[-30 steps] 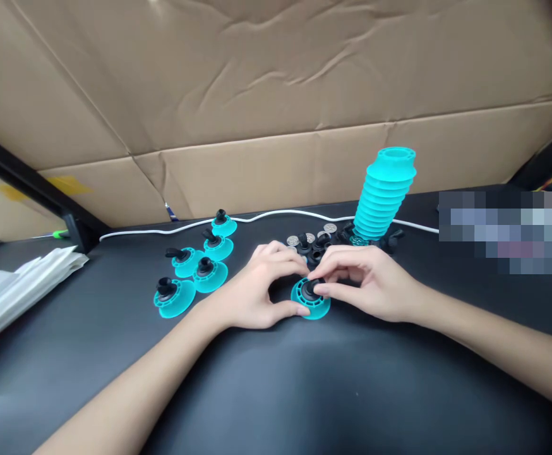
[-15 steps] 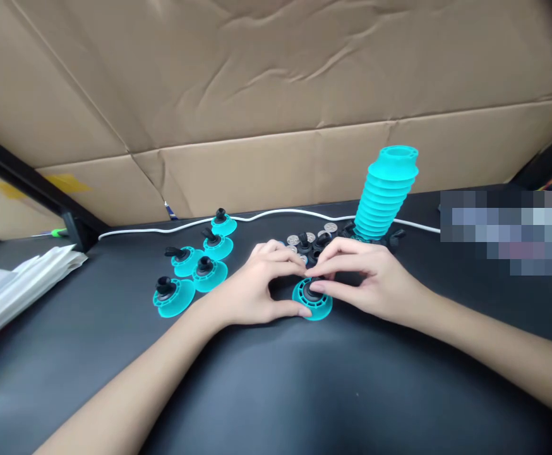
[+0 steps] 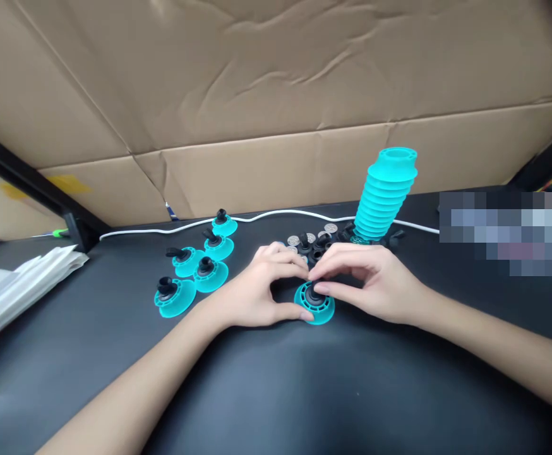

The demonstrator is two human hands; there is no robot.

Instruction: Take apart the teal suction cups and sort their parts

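A turquoise slotted plastic cup [image 3: 322, 316] rests rim-down on the dark table in front of me, with a black fitting [image 3: 312, 294] in its middle. Thumb and fingers of my left hand [image 3: 269, 287] curve around the cup's left side and steady it. My right hand [image 3: 375, 278] pinches the black fitting's upright stem between thumb and fingertips; the stem is mostly covered. Just behind my hands lie loose black fittings [image 3: 321, 241] and several round metal discs [image 3: 330, 228].
A tall stack of turquoise cups [image 3: 384, 196] stands back right. To the left sit several turquoise cups with black fittings [image 3: 210, 268]. A white cable [image 3: 276, 212] runs along the cardboard wall [image 3: 266, 170]. White packets [image 3: 30, 284] lie at far left.
The cup and both hands have shifted very slightly toward me and right. My right fingertips are a little higher on the fitting, showing more of its base.
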